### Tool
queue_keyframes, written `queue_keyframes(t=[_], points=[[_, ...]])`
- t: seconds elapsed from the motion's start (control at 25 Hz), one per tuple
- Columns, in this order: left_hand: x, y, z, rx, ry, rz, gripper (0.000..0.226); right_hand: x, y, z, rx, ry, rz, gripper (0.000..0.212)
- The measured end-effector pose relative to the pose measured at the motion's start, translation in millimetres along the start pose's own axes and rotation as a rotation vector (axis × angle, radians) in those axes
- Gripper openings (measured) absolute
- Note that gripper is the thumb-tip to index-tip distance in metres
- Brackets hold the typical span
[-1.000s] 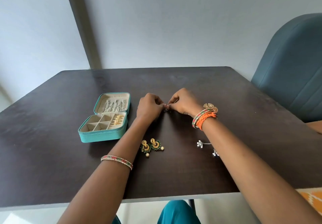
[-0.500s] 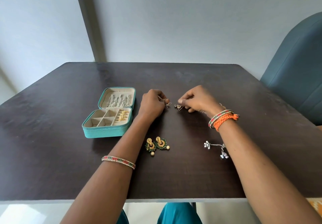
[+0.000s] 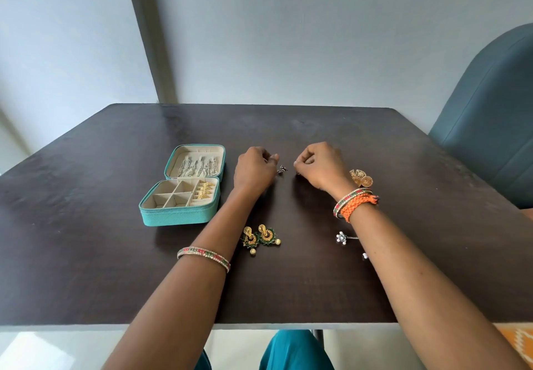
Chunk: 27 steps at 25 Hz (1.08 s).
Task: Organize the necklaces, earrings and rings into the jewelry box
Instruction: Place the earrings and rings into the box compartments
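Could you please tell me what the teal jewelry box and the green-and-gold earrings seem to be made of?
Teal zip-around jewelry box: probably textured faux leather outside, with a matte cream, velvet-like lining. Green-and-gold drop earrings: shiny gold-toned metal with green stone or enamel trim and small gold beads; which one cannot be told.

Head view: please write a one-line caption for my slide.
Both hands, left and right, each pinch a small earring beside the open jewelry box on a dark table.

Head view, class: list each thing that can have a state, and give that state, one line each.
jewelry box: open, lid up.
left hand: pinches a small earring.
right hand: fingers curled; what it holds is hidden.
green and gold earrings: loose on the table.
silver flower earrings: loose, partly hidden.
gold filigree earrings: loose.
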<state>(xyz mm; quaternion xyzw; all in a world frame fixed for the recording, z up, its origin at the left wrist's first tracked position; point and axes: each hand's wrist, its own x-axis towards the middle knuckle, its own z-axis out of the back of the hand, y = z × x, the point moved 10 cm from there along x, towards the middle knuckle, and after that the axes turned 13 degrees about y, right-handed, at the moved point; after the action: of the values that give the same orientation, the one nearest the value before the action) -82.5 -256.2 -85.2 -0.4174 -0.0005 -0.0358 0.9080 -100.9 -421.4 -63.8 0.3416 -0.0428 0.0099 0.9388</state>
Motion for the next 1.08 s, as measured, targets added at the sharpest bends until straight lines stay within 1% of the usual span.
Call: queue_keyframes(t=[0.12,0.2,0.24,0.28,0.32,0.36,0.44,0.52,0.64,0.68,0.8,0.88,0.96,1.08], points=[[-0.7,-9.3,-4.5,0.119,0.018,-0.002,0.022,3.9,-7.3,-1.8,0.172,0.031,-0.008,0.015],[-1.2,-15.4,-8.9,0.165,0.03,-0.022,0.017,5.9,-13.0,-4.0,0.379,0.054,-0.007,0.016],[-0.7,-16.2,-10.3,0.164,0.029,-0.032,0.016,6.0,-15.0,-6.3,0.49,0.081,-0.012,0.012],[-0.1,-16.0,-10.0,0.132,0.024,-0.048,0.015,5.8,-15.0,-9.7,0.59,0.114,-0.011,0.01],[0.8,-14.8,-8.5,0.059,0.02,-0.071,0.015,3.8,-13.0,-12.1,0.667,0.145,-0.012,0.012],[1.2,-14.5,-5.7,-0.053,0.026,-0.1,0.014,1.3,-9.5,-13.6,0.731,0.169,-0.009,0.014],[-3.3,-20.2,0.0,-0.308,0.07,-0.156,0.013,-3.5,-1.1,-11.8,0.817,0.195,0.005,0.012],[-10.4,-30.9,6.6,-0.49,0.126,-0.216,0.012,-8.5,8.2,-4.1,0.864,0.217,0.025,0.008],[-30.5,-48.4,17.8,-0.652,0.223,-0.317,0.003,-24.9,25.6,14.3,0.912,0.243,0.091,0.01],[-38.0,-51.5,20.9,-0.673,0.247,-0.33,0.001,-31.7,32.1,18.4,0.924,0.257,0.114,0.011],[-67.9,-54.7,30.0,-0.693,0.297,-0.314,0.011,-61.9,46.9,18.8,0.996,0.314,0.148,0.016],[-88.5,-54.0,33.2,-0.735,0.358,-0.303,0.017,-83.7,53.5,17.6,1.037,0.356,0.162,0.023],[-113.0,-54.7,38.3,-0.743,0.403,-0.326,0.02,-107.1,60.9,19.4,1.03,0.386,0.182,0.033],[-151.9,-57.6,49.5,-0.702,0.397,-0.397,0.021,-141.7,72.9,22.2,0.98,0.406,0.223,0.041]])
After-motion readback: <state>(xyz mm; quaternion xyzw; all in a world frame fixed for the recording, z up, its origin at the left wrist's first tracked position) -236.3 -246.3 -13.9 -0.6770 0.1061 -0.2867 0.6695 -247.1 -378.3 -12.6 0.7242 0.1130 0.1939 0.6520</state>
